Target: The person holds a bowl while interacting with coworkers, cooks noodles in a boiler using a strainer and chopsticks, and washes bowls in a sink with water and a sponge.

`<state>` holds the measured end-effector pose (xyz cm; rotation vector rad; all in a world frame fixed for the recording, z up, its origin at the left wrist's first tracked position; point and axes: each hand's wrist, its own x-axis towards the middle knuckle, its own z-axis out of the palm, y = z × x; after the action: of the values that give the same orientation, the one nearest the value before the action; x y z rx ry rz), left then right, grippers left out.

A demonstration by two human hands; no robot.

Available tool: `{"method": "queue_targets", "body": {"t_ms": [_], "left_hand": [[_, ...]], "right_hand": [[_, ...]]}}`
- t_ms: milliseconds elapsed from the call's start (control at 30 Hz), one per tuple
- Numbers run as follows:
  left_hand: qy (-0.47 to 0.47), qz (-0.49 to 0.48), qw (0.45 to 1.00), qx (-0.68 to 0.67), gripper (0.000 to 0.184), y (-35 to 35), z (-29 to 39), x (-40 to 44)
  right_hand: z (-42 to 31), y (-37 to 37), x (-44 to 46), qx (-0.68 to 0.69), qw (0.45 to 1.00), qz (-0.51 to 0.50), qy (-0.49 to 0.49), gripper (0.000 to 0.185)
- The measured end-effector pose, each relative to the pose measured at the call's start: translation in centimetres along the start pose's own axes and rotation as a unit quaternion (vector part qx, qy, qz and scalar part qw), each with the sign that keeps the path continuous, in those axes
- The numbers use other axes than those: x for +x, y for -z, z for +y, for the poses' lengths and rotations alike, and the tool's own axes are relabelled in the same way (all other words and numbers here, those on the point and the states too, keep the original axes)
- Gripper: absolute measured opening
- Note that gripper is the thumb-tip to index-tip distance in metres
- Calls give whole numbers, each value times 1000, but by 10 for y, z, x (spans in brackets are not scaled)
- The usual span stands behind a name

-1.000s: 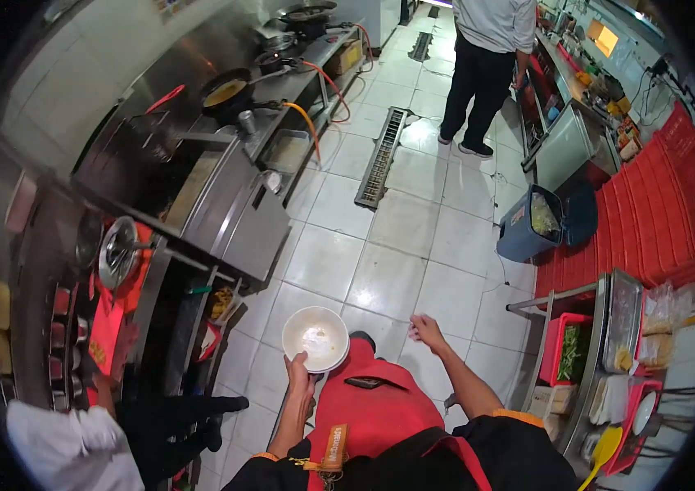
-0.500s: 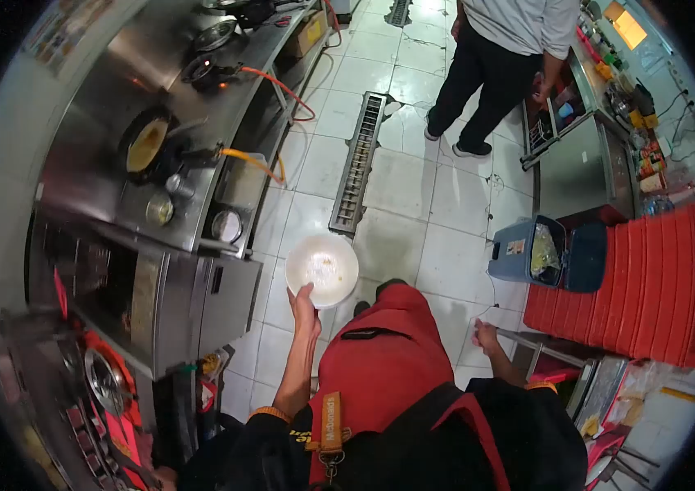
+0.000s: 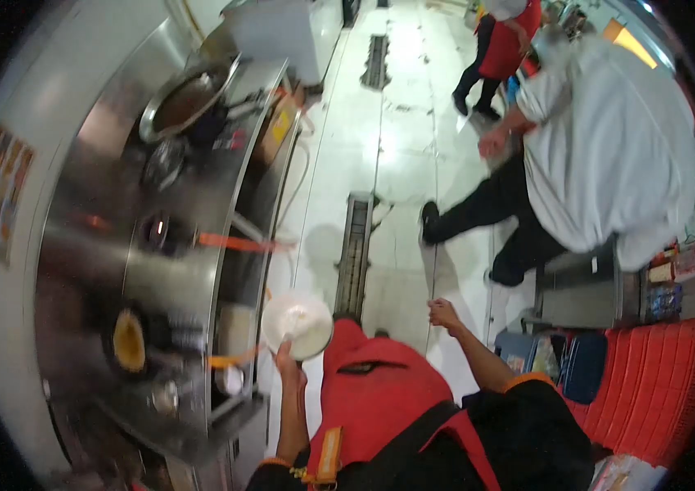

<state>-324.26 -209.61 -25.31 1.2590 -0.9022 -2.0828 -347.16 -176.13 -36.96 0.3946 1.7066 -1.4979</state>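
Observation:
My left hand (image 3: 288,362) grips the near rim of a white bowl (image 3: 302,317), thumb over the edge, holding it out over the floor. Some pale residue shows inside the bowl, blurred by motion. To the right, my right hand (image 3: 443,316) hangs in the air in front of my red apron with its fingers curled in; nothing shows in it. Left of the bowl, a dark pan (image 3: 130,344) with something yellow in it sits on the steel stove counter (image 3: 171,286).
A large wok (image 3: 188,102) stands farther along the counter. Ahead runs a floor drain grate (image 3: 354,254). A person in a white shirt (image 3: 609,147) strides on the right; another in a red apron (image 3: 513,41) is beyond. Stacked red crates (image 3: 654,385) and a blue-grey bin (image 3: 519,350) stand at right.
I have moved forward along the aisle, bowl still in my left hand. My right hand has swung forward and up. The person in the white shirt appears nearer, and the person in the red apron has come into view.

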Motion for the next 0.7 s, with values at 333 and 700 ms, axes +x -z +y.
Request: {"method": "queue_targets", "body": {"t_ms": [333, 700], "left_hand": [[99, -97, 990, 40, 43, -259, 49, 283], [-3, -399, 891, 216, 48, -594, 27, 667]], "right_hand": [[-275, -58, 195, -111, 982, 120, 97, 37], [-202, -11, 297, -3, 880, 366, -303, 38]]}}
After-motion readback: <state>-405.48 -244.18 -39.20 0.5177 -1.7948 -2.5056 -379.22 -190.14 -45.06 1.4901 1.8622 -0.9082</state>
